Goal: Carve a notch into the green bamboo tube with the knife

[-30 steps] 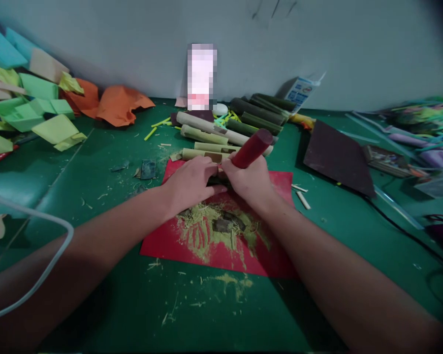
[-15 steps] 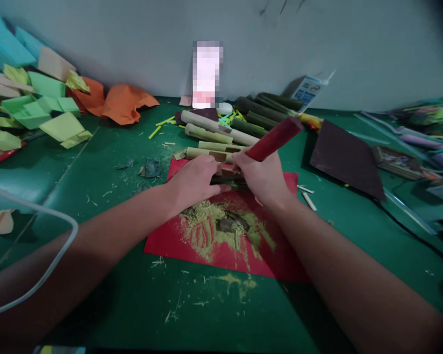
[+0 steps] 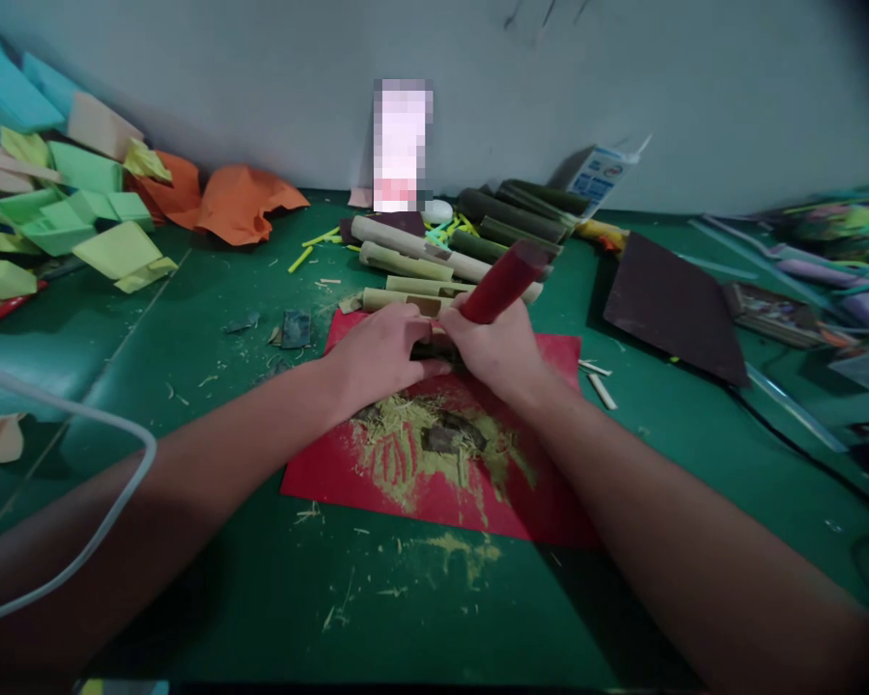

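Note:
My left hand (image 3: 373,359) is wrapped over the left part of a bamboo tube (image 3: 434,353), holding it above the red sheet (image 3: 311,473). Much of this tube is hidden by my fingers. In my right hand (image 3: 505,355) is a tool with a thick red handle (image 3: 498,286), which slants up to the right. Its working end points down at the tube beside my left fingertips and cannot be made out. Pale shavings and sawdust (image 3: 406,473) cover the sheet in front of my hands, with a dark curved bamboo offcut (image 3: 445,436) among them.
Several bamboo tubes (image 3: 406,263) lie behind the sheet, below a bright blurred screen (image 3: 402,145) against the wall. Coloured paper pieces (image 3: 120,253) are heaped at left. At right lies a dark board (image 3: 670,314). A white cable (image 3: 141,454) crosses my left forearm.
My right hand and the red handle have moved a little to the left, and the handle's top end is slightly lower. The left hand keeps its hold on the bamboo tube.

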Demonstrator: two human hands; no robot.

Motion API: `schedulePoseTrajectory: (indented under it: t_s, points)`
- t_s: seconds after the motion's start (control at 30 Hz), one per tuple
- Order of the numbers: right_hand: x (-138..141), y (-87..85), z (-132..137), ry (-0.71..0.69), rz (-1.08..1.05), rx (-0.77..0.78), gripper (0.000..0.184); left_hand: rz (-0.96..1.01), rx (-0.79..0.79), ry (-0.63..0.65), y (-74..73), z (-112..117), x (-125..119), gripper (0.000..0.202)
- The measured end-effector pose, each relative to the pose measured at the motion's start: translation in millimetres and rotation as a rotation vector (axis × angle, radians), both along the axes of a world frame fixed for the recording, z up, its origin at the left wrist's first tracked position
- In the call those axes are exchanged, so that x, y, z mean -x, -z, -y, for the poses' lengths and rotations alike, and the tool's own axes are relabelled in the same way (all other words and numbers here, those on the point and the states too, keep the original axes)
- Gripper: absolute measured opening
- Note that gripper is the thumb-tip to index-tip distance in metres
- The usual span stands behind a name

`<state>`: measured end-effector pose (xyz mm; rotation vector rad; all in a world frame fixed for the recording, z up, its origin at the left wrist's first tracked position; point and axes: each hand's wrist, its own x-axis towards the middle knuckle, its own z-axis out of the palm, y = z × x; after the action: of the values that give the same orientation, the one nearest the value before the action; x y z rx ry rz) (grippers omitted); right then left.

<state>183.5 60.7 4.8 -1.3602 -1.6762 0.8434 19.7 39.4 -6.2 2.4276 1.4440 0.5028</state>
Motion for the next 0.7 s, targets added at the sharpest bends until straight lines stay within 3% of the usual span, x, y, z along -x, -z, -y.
schedulePoseTrajectory:
  t_s: [0.23, 0.7]
  points:
    - [-2.9, -0.4, -4.2, 0.042, -0.095, -0.097, 0.024, -0.034, -0.021, 0.0, 0.4, -0.6, 0.6, 0.033]
    - [-1.4, 0.2, -4.3, 0.021, -0.003, -0.019, 0.021, -0.056, -0.03, -0.002, -1.5, 2.3, 0.6, 0.035]
